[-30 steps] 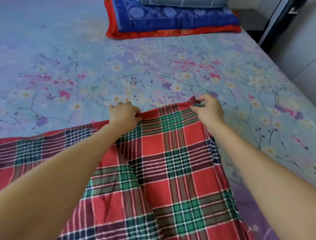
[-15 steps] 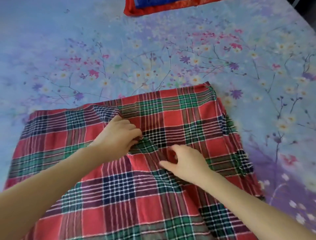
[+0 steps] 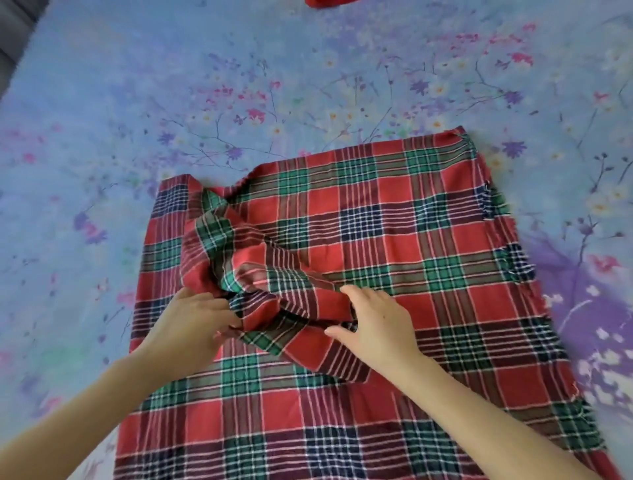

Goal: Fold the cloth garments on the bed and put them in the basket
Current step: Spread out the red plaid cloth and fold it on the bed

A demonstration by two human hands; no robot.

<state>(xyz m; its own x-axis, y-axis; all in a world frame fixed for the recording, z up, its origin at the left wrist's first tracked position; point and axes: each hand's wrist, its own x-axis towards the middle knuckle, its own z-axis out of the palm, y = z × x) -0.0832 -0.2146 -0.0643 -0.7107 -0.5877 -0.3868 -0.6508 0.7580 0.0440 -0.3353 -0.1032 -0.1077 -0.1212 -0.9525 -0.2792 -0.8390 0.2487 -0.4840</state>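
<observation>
A red, green and navy plaid cloth (image 3: 394, 219) lies spread on the bed, its near end running out of the bottom of the head view. A bunched fold of its upper layer rises at the left centre. My left hand (image 3: 191, 322) pinches the left end of that fold. My right hand (image 3: 373, 322) grips the fold's right end, thumb underneath. Both hands hold the same raised ridge of fabric. No basket is in view.
The bed sheet (image 3: 239, 85) is light blue with pink and purple flowers and surrounds the cloth on three sides. A red edge of a pillow or blanket (image 3: 325, 2) shows at the top. A dark strip (image 3: 13, 37) marks the bed's upper left edge.
Both hands let go of the cloth's far edge and came toward me. They have gathered the middle of the cloth, pulling its far left part into a raised fold.
</observation>
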